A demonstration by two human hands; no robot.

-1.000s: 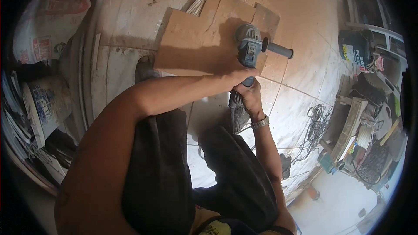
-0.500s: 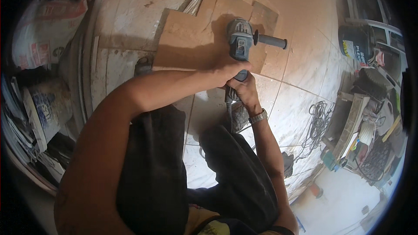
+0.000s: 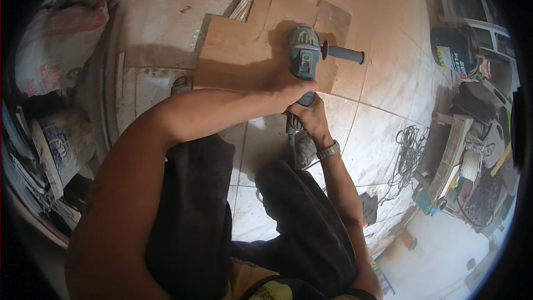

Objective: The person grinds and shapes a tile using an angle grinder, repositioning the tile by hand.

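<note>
Head view shows both hands closed around the angle grinder (image 3: 303,58), left hand (image 3: 288,90) over its rear body, right hand (image 3: 307,115) under the tail, apparently to steady it. Its head rests on the brown tile pieces (image 3: 244,50) laid on the floor (image 3: 377,133); the side handle (image 3: 345,54) sticks out unheld.

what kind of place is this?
Likely a building or renovation site, indoors. Both hands grip an angle grinder over brown boards laid on a tiled floor; sacks sit at the left and a loose cable coil lies at the right.
</note>
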